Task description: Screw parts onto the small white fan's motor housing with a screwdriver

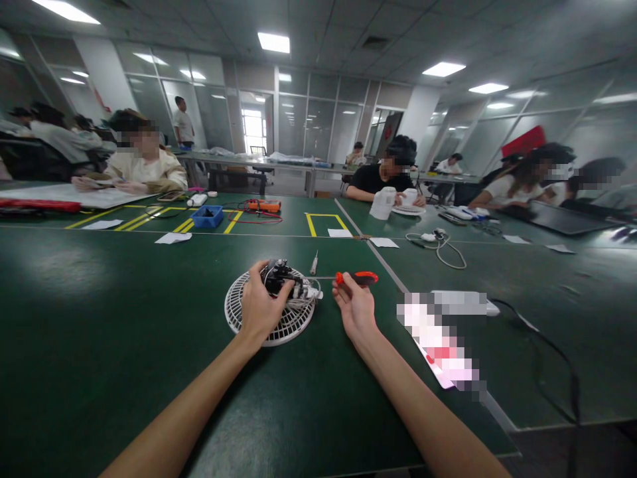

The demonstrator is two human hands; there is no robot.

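My left hand (262,302) is closed around a black motor assembly (279,275) that sits over a round white fan grille (279,332). White wires (304,299) bunch at the right side of the motor. In my right hand (355,302) is a screwdriver (357,278) with a red and black handle, held between thumb and fingers. Its thin shaft points left toward the motor; whether the tip touches it I cannot tell. Just beyond the grille lies a small slim tool with a pale handle (314,265).
A blue bin (207,216), an orange multimeter (265,205) and paper slips (174,238) lie farther back on the green table (124,318). Coiled white cable (450,255) is at right, near a partly blurred white power strip (460,303). Across the table, a person in black (381,176) handles white parts.
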